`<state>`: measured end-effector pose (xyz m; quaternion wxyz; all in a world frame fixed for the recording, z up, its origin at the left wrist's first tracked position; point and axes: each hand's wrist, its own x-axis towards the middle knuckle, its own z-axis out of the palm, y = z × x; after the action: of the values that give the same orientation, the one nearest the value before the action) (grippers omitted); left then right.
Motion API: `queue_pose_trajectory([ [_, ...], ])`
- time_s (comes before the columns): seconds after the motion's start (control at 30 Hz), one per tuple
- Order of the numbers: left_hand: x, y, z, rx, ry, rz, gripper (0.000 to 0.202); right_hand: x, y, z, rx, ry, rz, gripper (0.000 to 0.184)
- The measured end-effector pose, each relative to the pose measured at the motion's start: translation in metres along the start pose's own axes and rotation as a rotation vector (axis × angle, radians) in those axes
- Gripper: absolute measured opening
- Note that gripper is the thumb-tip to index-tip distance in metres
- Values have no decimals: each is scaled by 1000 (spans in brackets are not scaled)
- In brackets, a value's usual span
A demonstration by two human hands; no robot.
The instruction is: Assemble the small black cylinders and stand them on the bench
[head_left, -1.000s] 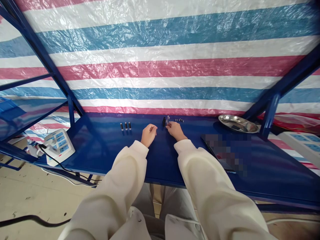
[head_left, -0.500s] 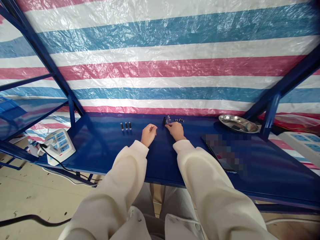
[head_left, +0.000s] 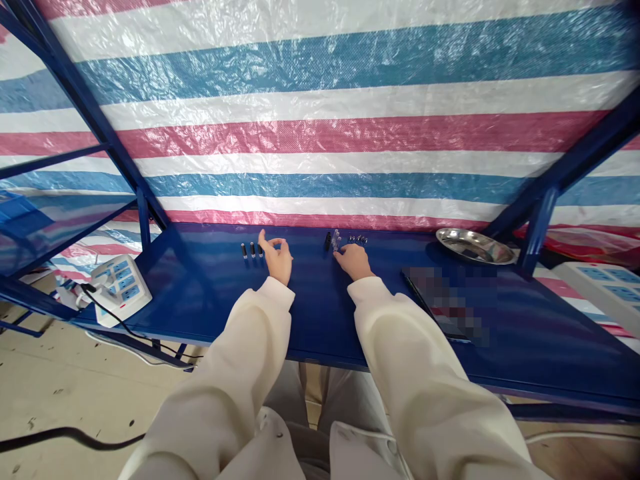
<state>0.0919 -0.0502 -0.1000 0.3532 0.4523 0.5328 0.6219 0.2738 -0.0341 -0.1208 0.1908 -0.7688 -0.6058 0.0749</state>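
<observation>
A blue table (head_left: 320,320) meets striped sheeting (head_left: 320,130) at twelve o'clock; dish (head_left: 475,248) at two. Left hand (head_left: 278,259), at eleven, released beside tubes (head_left: 244,251); right hand (head_left: 354,260), by clear pieces (head_left: 337,237), grip indeterminable.

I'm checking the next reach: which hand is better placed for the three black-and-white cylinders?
Likely the left hand: open, beside the cylinders; the right hand is farther, near clear pieces.

The table (head_left: 313,293) gives passage between left hand (head_left: 278,259) and right hand (head_left: 355,261); three dark cylinders (head_left: 253,250) block the left hand's outer side
</observation>
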Motion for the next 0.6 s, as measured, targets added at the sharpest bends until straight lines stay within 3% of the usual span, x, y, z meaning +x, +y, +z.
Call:
queue_pose_trajectory([
  [0.1,8,-3,-4,-41,91,-75,72,-12,-5,-9,-8,26,15,29],
  [0.4,15,-11,-5,-23,91,-176,80,-44,-24,-20,-30,-20,-81,33],
  [0.6,17,-13,-5,-3,109,-190,70,-50,-24,-19,8,-44,-116,32],
])
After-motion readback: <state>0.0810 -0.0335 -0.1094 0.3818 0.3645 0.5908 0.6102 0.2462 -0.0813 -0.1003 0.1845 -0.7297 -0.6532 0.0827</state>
